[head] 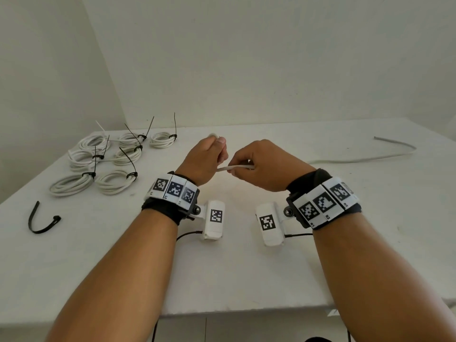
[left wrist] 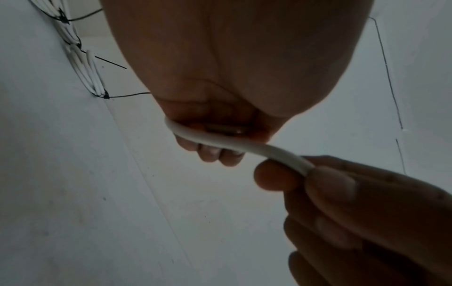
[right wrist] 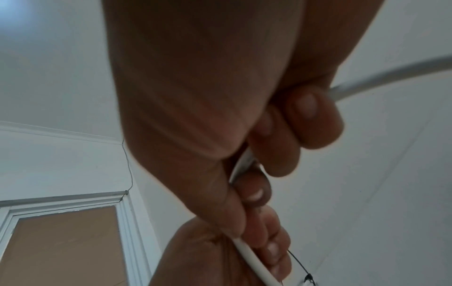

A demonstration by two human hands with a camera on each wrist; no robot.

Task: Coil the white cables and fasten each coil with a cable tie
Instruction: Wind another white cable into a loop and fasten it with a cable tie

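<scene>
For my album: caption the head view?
Both hands grip a cable beside tied coils.

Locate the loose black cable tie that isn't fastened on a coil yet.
In the head view, the loose black cable tie lies curled on the table at the near left, in front of the tied coils and left of the left hand.

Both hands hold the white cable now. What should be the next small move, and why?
Probably the right hand should bring its stretch round to the left hand to form the first loop. The white cable shows no coil yet, and its tail lies loose across the table.
</scene>
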